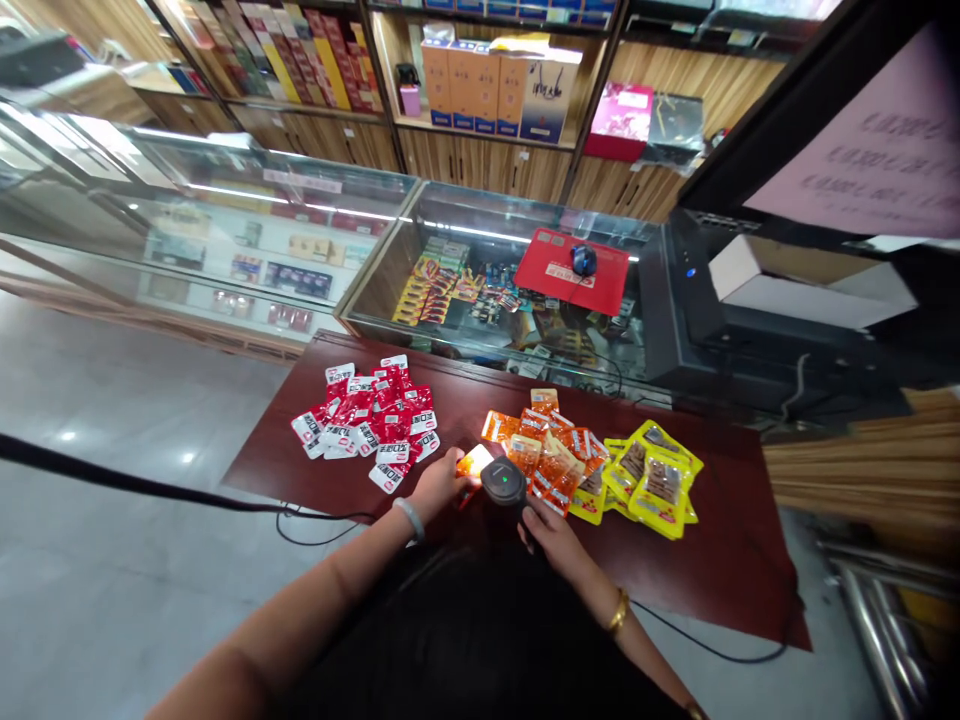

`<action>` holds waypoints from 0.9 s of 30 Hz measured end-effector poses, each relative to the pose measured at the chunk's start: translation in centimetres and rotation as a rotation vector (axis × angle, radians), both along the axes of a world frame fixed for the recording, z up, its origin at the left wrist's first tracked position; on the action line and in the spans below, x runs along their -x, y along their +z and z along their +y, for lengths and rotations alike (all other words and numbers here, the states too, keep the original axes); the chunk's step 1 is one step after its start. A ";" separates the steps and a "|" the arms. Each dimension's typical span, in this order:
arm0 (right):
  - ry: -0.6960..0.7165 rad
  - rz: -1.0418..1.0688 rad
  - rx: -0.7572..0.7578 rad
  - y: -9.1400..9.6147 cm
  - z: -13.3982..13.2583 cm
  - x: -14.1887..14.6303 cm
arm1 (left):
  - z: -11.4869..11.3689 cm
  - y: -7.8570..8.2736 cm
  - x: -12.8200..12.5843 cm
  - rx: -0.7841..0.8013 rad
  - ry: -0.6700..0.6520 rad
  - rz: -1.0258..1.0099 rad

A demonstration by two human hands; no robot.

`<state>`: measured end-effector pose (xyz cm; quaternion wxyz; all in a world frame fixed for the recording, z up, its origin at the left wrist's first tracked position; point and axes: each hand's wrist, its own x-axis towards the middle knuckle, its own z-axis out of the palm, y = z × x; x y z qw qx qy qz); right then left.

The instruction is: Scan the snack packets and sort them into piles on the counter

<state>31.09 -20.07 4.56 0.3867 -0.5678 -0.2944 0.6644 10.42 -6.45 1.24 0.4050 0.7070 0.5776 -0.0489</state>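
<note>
My right hand (547, 530) is wrapped round the handle of a black barcode scanner (503, 480), which shows a small green light. Between the fingers of my left hand (437, 485) is an orange snack packet (475, 462), brightly lit right beside the scanner head. To the right lies a heap of orange snack packets (551, 455), and past it a stack of yellow snack packets (656, 480) with brown contents showing. Red-and-white snack packets (375, 415) are spread in a loose pile on the left. All of them rest on a dark red-brown table (277, 440).
Behind the table stands a glass display counter (450, 345) with a red mat (536, 290) and a computer mouse (583, 260) on top. A monitor (787, 150) and an open white box (817, 285) stand at the right. A black cable (187, 490) crosses at left.
</note>
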 end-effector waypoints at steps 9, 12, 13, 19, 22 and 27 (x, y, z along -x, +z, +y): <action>-0.092 -0.044 0.004 0.4 -1.6 -1.2 | 3.7 -3.3 -6.6 -0.258 0.055 -0.167; -0.120 -0.063 0.006 0.4 -2.3 -1.7 | 3.7 -4.6 -8.4 -0.371 0.030 -0.143; -0.133 -0.066 0.009 0.4 -2.5 -1.8 | 3.4 -5.1 -8.8 -0.380 -0.010 -0.149; -0.196 -0.055 0.038 0.6 -3.3 -2.7 | 1.5 -6.7 -10.9 -0.359 -0.174 -0.143; -0.203 -0.059 0.042 0.7 -3.5 -3.2 | 1.2 -6.8 -12.7 -0.338 -0.197 -0.146; -0.205 -0.030 0.070 0.2 -4.1 -4.3 | 1.1 -6.8 -15.4 -0.318 -0.257 -0.161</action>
